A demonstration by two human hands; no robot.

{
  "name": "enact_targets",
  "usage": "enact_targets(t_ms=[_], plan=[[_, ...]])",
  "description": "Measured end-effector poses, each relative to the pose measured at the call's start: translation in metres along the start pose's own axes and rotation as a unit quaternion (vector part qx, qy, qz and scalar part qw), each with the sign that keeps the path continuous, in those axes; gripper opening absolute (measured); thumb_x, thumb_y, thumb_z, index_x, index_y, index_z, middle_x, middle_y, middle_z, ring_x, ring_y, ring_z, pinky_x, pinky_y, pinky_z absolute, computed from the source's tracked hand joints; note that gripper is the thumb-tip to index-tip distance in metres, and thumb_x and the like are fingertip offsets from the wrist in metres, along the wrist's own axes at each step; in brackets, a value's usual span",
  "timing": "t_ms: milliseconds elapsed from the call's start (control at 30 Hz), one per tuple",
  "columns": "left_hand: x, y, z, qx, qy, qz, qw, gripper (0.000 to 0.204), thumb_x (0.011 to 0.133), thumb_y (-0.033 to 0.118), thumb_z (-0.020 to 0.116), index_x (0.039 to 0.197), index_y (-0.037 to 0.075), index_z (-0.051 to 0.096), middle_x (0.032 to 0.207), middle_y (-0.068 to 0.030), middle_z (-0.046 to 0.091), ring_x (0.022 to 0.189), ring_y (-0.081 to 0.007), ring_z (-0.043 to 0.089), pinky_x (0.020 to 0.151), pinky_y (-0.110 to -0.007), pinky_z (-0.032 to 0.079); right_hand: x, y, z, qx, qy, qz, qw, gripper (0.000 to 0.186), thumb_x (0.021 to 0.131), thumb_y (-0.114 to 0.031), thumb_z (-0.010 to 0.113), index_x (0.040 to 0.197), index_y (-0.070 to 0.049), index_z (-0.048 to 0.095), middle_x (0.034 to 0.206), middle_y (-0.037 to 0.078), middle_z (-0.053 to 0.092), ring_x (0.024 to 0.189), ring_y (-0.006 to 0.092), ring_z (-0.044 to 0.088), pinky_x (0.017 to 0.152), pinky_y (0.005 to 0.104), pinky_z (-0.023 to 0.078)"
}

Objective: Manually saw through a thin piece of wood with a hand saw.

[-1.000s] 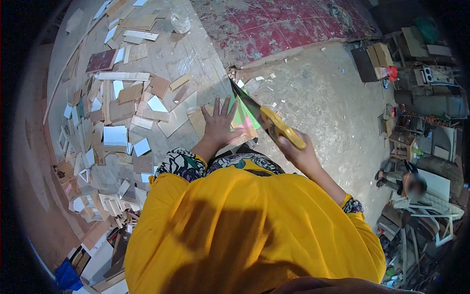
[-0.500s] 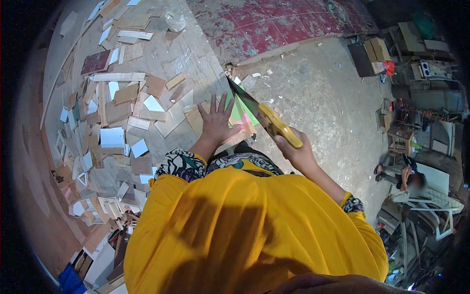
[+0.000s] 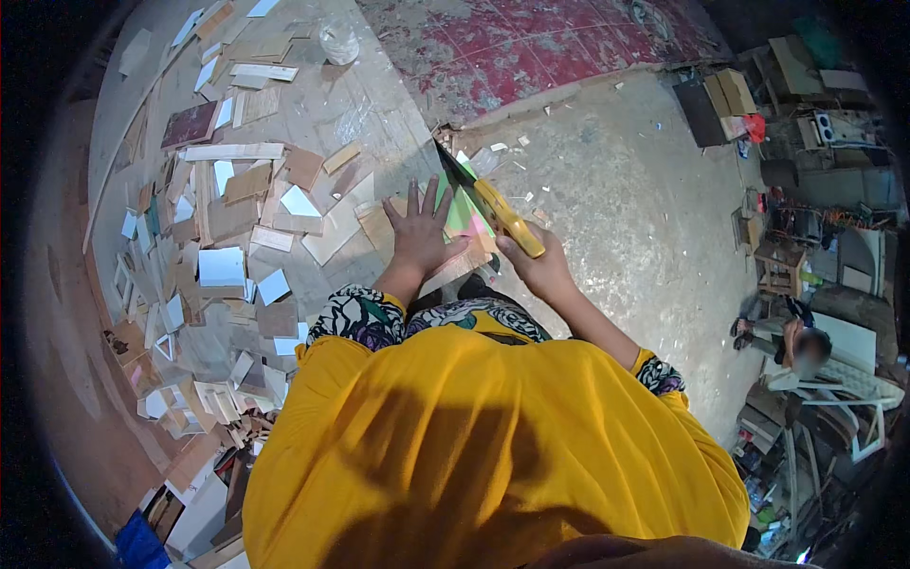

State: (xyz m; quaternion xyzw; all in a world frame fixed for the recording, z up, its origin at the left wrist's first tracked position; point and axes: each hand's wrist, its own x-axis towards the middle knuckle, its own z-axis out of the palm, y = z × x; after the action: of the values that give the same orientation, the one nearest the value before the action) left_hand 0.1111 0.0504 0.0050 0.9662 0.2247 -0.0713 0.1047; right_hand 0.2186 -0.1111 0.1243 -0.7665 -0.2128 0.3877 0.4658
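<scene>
My left hand [image 3: 422,232] lies flat with fingers spread on boards at the edge of the pale work surface, beside a light green piece [image 3: 453,211] with a pinkish patch. My right hand [image 3: 538,267] grips the yellow handle of a handsaw [image 3: 507,216]. The dark blade points forward and left, over the green piece and just right of my left fingertips. Whether its teeth are cutting into anything is too small to tell.
Many wood and white offcuts [image 3: 221,267] cover the surface to the left, with a white container [image 3: 338,43] at the back. A red tiled area [image 3: 512,52] lies ahead. A person [image 3: 796,337] sits at the right among stacked furniture and clutter [image 3: 858,266].
My right hand and the saw have moved forward and left along the line of the blade. My left hand stays spread on the boards.
</scene>
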Motion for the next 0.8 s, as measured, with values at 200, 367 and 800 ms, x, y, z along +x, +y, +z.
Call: enact_targets(t_ms=[200,367,800], plan=[[0.001,-0.005,0.003,-0.002,0.005,0.009,1.0,0.098,0.069,0.067,0.056,0.146,0.02,0.019,0.153,-0.0073,0.009,0.139,-0.0367,0.008,0.096,-0.075,0.003,-0.044,-0.026,-0.029,-0.002,-0.014,0.047,0.999,0.027,0.085,-0.018,0.064,0.103,0.002,0.06,0.084,0.007,0.063,0.077,0.0119,0.055,0.072,0.0276,0.046],[0.0,-0.006,0.004,-0.004,0.028,0.017,0.999,0.093,0.07,0.066,0.054,0.145,0.02,0.023,0.152,-0.0088,0.013,0.139,-0.0362,0.01,0.096,-0.075,0.004,-0.062,-0.035,-0.044,-0.006,-0.015,0.074,0.997,0.024,0.085,-0.017,0.064,0.099,0.003,0.06,0.08,0.006,0.061,0.075,0.0119,0.053,0.07,0.0278,0.044],[-0.001,-0.006,0.001,-0.045,0.024,0.008,0.999,0.088,0.071,0.061,0.055,0.144,0.022,0.025,0.152,-0.0072,0.014,0.139,-0.0341,0.01,0.098,-0.073,0.003,-0.03,-0.063,-0.071,-0.019,-0.062,0.094,0.993,0.025,0.084,-0.025,0.065,0.09,-0.002,0.06,0.064,-0.001,0.052,0.051,0.007,0.045,0.046,0.0231,0.037]])
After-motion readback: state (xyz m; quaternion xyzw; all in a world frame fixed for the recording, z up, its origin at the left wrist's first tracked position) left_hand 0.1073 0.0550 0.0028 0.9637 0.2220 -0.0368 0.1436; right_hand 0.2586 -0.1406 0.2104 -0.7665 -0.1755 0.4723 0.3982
